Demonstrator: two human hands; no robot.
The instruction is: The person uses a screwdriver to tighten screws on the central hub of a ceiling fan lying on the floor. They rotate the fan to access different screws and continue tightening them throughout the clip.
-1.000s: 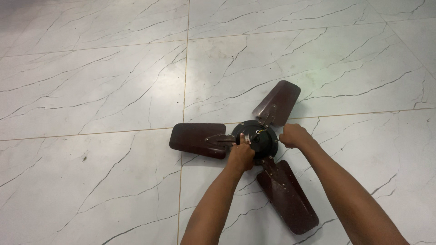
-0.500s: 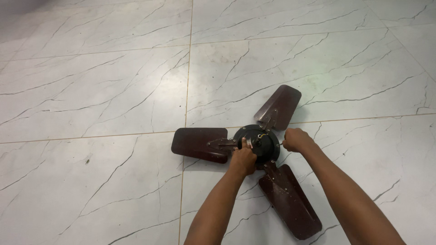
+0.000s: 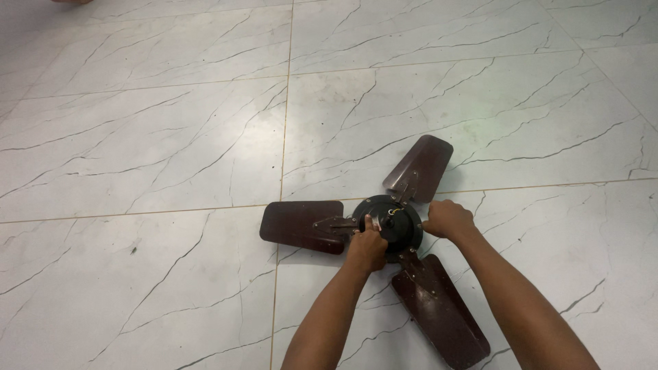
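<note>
Head view: your left hand (image 3: 367, 248) is closed on the near edge of the dark motor hub (image 3: 392, 225) of a three-bladed ceiling fan (image 3: 301, 226) lying flat on the marble floor (image 3: 171, 137). Your right hand (image 3: 447, 219) is curled in a fist against the hub's right side; whether its grip holds anything I cannot tell. You seem to be bracing the hub. Any turn calls for both hands steady.
</note>
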